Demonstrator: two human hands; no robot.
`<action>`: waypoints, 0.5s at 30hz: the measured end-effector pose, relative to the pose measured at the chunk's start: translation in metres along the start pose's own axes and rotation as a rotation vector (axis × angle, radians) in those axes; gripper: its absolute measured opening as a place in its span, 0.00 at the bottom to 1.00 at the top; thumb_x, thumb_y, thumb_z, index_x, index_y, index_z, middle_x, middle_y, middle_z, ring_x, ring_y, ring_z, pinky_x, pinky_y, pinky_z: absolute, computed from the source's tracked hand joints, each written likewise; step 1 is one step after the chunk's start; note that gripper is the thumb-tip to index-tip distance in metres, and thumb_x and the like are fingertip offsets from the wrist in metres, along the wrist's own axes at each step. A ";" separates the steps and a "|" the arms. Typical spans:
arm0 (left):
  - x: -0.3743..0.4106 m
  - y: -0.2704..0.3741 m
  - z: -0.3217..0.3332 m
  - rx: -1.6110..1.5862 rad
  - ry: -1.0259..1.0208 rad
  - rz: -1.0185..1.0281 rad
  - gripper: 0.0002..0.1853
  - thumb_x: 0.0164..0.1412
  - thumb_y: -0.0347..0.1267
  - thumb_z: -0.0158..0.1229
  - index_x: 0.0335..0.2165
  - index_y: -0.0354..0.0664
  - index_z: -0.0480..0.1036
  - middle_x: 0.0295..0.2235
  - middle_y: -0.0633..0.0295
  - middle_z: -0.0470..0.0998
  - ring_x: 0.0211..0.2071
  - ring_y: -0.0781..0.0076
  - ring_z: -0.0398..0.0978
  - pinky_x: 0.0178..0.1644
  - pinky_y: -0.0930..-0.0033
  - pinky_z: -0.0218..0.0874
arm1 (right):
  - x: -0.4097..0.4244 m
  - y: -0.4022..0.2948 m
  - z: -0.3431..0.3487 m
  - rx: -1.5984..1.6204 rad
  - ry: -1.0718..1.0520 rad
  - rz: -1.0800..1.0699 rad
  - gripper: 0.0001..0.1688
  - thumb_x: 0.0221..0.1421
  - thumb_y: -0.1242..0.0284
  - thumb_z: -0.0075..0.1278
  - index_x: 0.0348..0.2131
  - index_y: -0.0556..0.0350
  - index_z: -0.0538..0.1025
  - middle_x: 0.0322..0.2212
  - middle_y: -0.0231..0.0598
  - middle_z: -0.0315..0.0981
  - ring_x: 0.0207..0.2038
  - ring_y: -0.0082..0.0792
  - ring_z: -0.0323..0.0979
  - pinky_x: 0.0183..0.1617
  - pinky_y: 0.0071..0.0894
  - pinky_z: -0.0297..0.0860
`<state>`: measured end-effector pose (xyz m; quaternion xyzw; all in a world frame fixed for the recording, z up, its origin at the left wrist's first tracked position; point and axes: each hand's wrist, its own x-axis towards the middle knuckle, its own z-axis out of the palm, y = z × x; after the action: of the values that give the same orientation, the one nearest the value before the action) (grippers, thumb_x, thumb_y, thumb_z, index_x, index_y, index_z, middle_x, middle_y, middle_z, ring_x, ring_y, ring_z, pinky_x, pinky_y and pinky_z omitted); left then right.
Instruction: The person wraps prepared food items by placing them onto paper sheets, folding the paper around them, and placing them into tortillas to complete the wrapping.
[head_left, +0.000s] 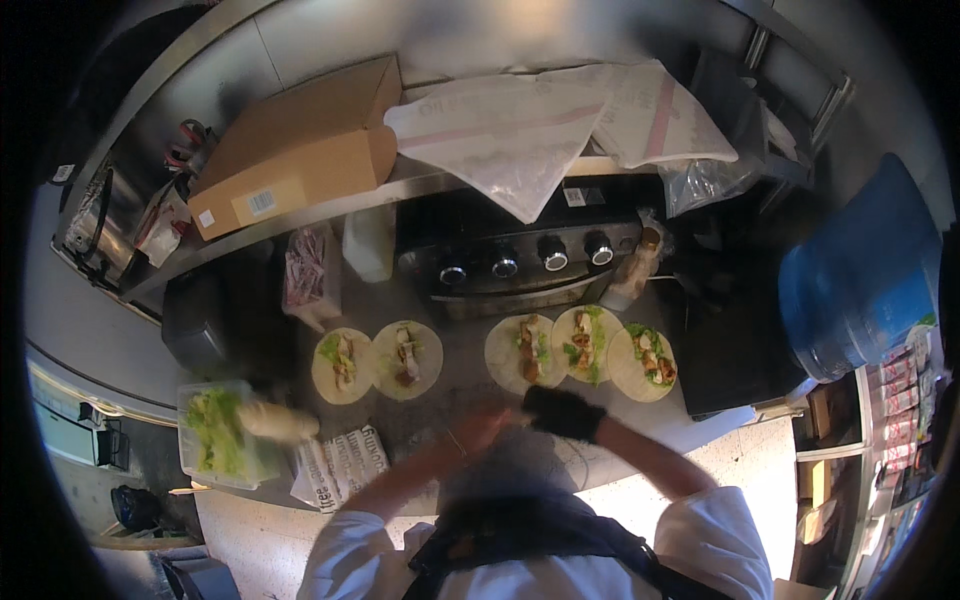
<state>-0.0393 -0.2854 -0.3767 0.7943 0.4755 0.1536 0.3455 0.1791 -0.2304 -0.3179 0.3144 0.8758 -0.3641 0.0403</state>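
Note:
My left hand (491, 426), bare and blurred, meets my right hand (564, 415) over the front of the steel counter (465, 386). A black glove covers the right hand. Whether anything sits between the fingers cannot be made out. Just beyond the right hand lie three filled flatbreads: a left one (499, 364), a middle one (562, 341) and a right one (628, 379), their edges overlapping. Farther left, two more, an outer flatbread (326, 375) and an inner flatbread (386, 375), lie with edges close together. Each carries a strip of browned pieces, green leaves and pale sauce.
Lettuce fills a clear plastic tub (244, 480) at left, beside a blurred pale bottle (279, 421) and printed paper (349, 465). Behind stand a black appliance with knobs (502, 268), a wrapped bottle (630, 274) and a shelf with a cardboard box (300, 142). A blue water jug (862, 270) is right.

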 end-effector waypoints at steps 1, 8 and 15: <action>0.013 0.027 -0.049 0.144 0.149 0.166 0.13 0.54 0.28 0.48 0.39 0.35 0.68 0.35 0.48 0.72 0.38 0.51 0.70 0.42 0.56 0.62 | -0.001 -0.001 -0.029 -0.027 0.224 -0.049 0.27 0.47 0.71 0.52 0.48 0.55 0.67 0.48 0.51 0.64 0.50 0.47 0.64 0.52 0.40 0.63; 0.123 0.131 -0.295 0.666 0.752 0.610 0.14 0.50 0.25 0.51 0.39 0.36 0.66 0.31 0.52 0.72 0.36 0.53 0.68 0.40 0.57 0.62 | 0.034 -0.057 -0.296 -0.465 0.845 -0.567 0.19 0.44 0.77 0.51 0.40 0.61 0.71 0.42 0.53 0.68 0.45 0.47 0.68 0.48 0.38 0.66; 0.236 0.092 -0.373 0.594 0.757 0.634 0.07 0.50 0.23 0.52 0.31 0.37 0.67 0.30 0.53 0.72 0.36 0.53 0.68 0.41 0.58 0.62 | 0.119 -0.012 -0.398 -0.612 0.858 -0.382 0.21 0.43 0.73 0.55 0.40 0.57 0.70 0.39 0.48 0.69 0.44 0.48 0.68 0.47 0.39 0.65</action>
<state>-0.0748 0.0397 -0.0659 0.8506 0.3276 0.3833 -0.1495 0.1398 0.0893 -0.0554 0.2442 0.9207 0.0666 -0.2969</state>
